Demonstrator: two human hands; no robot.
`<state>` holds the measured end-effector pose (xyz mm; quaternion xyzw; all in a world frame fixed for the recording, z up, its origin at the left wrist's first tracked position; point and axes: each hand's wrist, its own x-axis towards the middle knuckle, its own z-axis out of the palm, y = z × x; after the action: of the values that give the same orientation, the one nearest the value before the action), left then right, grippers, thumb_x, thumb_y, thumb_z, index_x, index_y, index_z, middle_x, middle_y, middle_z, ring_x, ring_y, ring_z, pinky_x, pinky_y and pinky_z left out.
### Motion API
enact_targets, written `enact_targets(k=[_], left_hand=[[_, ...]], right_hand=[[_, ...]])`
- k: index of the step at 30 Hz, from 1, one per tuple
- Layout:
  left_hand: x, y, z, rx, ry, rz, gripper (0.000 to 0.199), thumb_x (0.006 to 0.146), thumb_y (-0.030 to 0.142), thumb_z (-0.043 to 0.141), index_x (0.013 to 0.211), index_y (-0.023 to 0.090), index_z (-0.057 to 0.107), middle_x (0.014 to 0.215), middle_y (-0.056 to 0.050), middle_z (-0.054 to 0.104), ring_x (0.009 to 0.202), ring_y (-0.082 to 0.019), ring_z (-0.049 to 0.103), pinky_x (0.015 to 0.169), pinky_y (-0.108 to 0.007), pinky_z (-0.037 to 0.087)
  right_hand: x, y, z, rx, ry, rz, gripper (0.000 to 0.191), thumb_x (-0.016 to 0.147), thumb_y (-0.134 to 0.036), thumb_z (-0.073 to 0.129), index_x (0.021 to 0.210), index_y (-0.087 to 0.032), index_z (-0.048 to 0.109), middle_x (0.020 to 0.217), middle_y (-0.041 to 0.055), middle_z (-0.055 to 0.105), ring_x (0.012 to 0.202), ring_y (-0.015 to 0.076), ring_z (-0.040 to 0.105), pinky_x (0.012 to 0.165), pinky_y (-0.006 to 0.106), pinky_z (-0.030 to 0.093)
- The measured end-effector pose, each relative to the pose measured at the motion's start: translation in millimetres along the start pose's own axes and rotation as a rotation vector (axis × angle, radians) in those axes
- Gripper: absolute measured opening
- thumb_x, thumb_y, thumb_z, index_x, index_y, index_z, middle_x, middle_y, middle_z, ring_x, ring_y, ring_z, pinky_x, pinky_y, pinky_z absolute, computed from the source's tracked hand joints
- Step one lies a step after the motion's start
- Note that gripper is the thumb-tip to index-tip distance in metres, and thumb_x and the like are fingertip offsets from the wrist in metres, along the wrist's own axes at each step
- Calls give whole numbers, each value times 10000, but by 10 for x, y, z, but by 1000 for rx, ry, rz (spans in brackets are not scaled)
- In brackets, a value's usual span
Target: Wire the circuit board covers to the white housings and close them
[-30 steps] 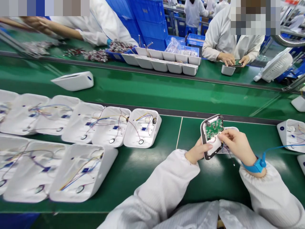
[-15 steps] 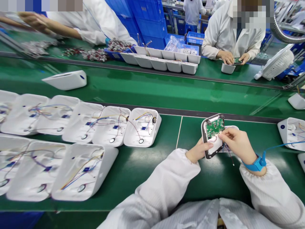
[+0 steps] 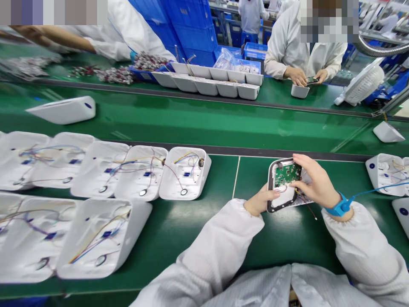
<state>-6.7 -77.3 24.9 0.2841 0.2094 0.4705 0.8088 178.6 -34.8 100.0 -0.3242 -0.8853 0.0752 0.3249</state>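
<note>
My left hand (image 3: 260, 200) grips the lower left edge of a white plastic panel (image 3: 285, 196) with a dark rim, its thumb on the inner face. A green circuit board (image 3: 287, 173) is seated in the panel's upper part. My right hand (image 3: 315, 179) is curved round the panel's right side, fingertips at the top corner and thumb near the board's lower edge. Behind the panel, partly hidden, a white housing (image 3: 308, 200) lies on the green bench, and thin wires (image 3: 302, 197) come out between the two. A blue wrist strap (image 3: 340, 205) with a cord is on my right wrist.
Open white housings (image 3: 185, 181) with wires stand in two rows on the left; more housings (image 3: 385, 175) are at the right edge. Beyond a dark rail (image 3: 220, 150), a green belt carries a white housing (image 3: 64, 111). Co-workers (image 3: 303, 51) sit across, beside a white fan (image 3: 361, 83).
My right hand has gone from pinching near the board to spreading round the panel's right side and top corner. The panel has tilted slightly. The housing on the belt has moved left.
</note>
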Motion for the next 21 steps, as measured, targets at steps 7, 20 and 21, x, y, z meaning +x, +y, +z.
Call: enact_targets(k=[7,20,21], left_hand=[[-46,197,114,3,-10,37,719,561,315,849,1226,148,634,1155,-126,725,1081,-337,670,985,-449,483],[19,142,41,32,4,90,782,569,506,856,1219,136,633,1167,-153,711,1114,-360,651,1019,-500,461],[15,131,39,46,-6,103,779,580,554,843,1206,138,637,1144,-152,719,1095,-355,660,1008,-495,468]], right_hand=[[-345,-264,-387,-141,-95,291,335,973,-447,530,1155,-178,610,999,114,730,867,239,716,756,364,575],[-472,-459,-299,300,-404,187,306,1006,-238,454,1214,-255,677,974,27,763,868,168,728,787,283,575],[-416,-466,-251,278,-359,180,269,999,-255,482,1140,-257,712,925,26,760,828,168,721,761,284,573]])
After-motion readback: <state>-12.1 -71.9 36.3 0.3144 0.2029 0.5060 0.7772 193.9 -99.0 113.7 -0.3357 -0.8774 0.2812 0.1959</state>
